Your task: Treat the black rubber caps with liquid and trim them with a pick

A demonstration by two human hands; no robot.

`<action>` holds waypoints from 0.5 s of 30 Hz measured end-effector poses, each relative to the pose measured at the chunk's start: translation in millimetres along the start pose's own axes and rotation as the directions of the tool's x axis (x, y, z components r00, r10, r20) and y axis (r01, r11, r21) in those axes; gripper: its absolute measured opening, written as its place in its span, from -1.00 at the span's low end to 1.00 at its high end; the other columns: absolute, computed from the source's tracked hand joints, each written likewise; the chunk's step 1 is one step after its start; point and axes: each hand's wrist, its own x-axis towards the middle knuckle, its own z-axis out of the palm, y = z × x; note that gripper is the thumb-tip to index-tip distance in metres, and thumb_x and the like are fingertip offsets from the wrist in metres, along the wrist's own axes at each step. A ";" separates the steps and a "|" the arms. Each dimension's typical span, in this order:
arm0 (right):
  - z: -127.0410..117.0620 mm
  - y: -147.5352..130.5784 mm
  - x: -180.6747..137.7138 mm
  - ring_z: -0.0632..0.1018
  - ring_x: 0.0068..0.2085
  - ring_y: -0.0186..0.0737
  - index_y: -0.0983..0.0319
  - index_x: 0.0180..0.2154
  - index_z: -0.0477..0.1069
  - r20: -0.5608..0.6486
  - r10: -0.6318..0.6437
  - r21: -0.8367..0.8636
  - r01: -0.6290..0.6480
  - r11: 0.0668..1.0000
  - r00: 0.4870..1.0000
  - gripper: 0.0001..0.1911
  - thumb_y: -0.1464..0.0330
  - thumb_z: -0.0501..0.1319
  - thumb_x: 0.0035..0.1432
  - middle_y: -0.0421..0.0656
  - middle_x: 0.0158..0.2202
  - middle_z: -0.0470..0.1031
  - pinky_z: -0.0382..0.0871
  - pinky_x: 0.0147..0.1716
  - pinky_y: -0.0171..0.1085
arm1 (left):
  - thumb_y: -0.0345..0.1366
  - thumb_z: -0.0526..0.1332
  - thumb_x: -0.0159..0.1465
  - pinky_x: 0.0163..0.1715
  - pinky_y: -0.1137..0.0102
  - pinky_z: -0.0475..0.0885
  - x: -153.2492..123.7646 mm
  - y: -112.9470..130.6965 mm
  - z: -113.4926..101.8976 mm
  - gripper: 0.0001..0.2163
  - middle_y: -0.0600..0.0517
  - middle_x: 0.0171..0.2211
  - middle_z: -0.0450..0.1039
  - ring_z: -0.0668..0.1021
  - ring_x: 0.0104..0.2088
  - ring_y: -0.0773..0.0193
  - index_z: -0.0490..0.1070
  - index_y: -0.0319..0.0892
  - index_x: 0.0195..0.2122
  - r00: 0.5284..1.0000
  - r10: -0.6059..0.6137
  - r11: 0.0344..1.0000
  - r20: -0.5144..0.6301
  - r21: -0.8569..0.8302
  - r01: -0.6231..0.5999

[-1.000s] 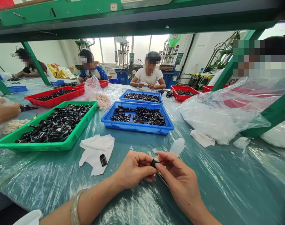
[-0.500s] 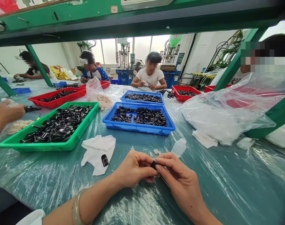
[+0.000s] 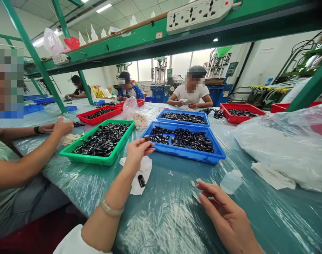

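Note:
My left hand (image 3: 136,152) is raised at the near left corner of the front blue tray (image 3: 182,154), pinching a small dark piece (image 3: 147,138) between thumb and fingertips. Many glossy black pieces (image 3: 192,140) lie in that tray. Low over the table, my right hand (image 3: 224,211) has its fingers curled around a thin metal tool (image 3: 196,199), which is mostly hidden. Small white bits (image 3: 193,183) lie by its fingertips. Behind my left wrist a single black piece (image 3: 141,181) rests on a white cloth (image 3: 147,165).
A green tray (image 3: 86,159) heaped with black pieces stands at left, near a co-worker's hands (image 3: 60,127). Red trays (image 3: 245,118) sit farther back. Clear plastic bags (image 3: 287,141) bulge at right. A green shelf beam (image 3: 139,38) crosses overhead.
My left hand has parted from my right and moved up to the blue tray, carrying the dark piece. My right hand stays low with the tool. The view has swung left and up.

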 end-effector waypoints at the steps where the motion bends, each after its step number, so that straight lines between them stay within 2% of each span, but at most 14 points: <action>1: -0.3 0.1 0.8 0.49 -0.36 -0.28 0.21 -0.19 0.43 0.000 0.006 -0.006 -0.006 1.000 1.000 -0.75 0.29 0.17 0.06 -0.09 -0.25 0.47 0.46 -0.39 -0.36 | -0.43 0.26 0.00 -0.49 0.54 0.46 5.7 3.3 -7.7 -0.90 -0.01 -0.48 0.50 0.53 -0.54 0.41 0.42 -0.31 -0.43 0.998 0.029 0.999 -0.059 -0.030 -0.030; 4: -1.0 1.3 3.8 0.49 -0.35 -0.25 0.22 -0.22 0.43 0.003 0.027 -0.018 -0.027 0.999 1.000 -0.76 0.28 0.14 0.08 -0.09 -0.26 0.47 0.45 -0.38 -0.32 | -0.51 0.20 0.02 -0.38 0.51 0.47 19.6 9.3 -30.5 -0.93 0.03 -0.49 0.48 0.54 -0.46 0.40 0.35 -0.25 -0.46 0.965 0.100 0.985 -0.244 -0.112 -0.131; 7: -2.3 3.3 6.5 0.50 -0.31 -0.21 0.23 -0.21 0.42 0.001 0.064 -0.037 -0.064 0.997 0.998 -0.75 0.27 0.11 0.10 -0.08 -0.25 0.48 0.45 -0.34 -0.28 | -0.53 0.14 0.04 -0.29 0.45 0.47 28.7 12.2 -50.3 -0.89 0.03 -0.48 0.45 0.55 -0.34 0.33 0.27 -0.20 -0.51 0.919 0.123 0.971 -0.374 -0.146 -0.189; 12: -6.5 2.8 7.8 0.52 -0.22 -0.14 0.24 -0.17 0.40 0.020 0.171 -0.068 -0.169 0.983 0.985 -0.71 0.25 0.06 0.12 -0.04 -0.20 0.50 0.43 -0.27 -0.20 | -0.51 0.09 0.07 -0.18 0.40 0.44 33.3 16.9 -67.4 -0.88 -0.06 -0.32 0.42 0.49 -0.13 0.24 0.21 -0.15 -0.49 0.874 0.127 0.974 -0.469 -0.107 -0.199; 15: -6.9 2.9 8.2 0.53 -0.20 -0.11 0.25 -0.16 0.40 0.027 0.191 -0.063 -0.189 0.980 0.981 -0.69 0.24 0.06 0.12 -0.03 -0.19 0.51 0.44 -0.25 -0.17 | -0.46 0.10 0.08 -0.16 0.43 0.41 32.5 17.2 -67.0 -0.91 -0.03 -0.22 0.38 0.47 -0.11 0.30 0.22 -0.17 -0.38 0.876 0.164 0.979 -0.454 -0.031 -0.199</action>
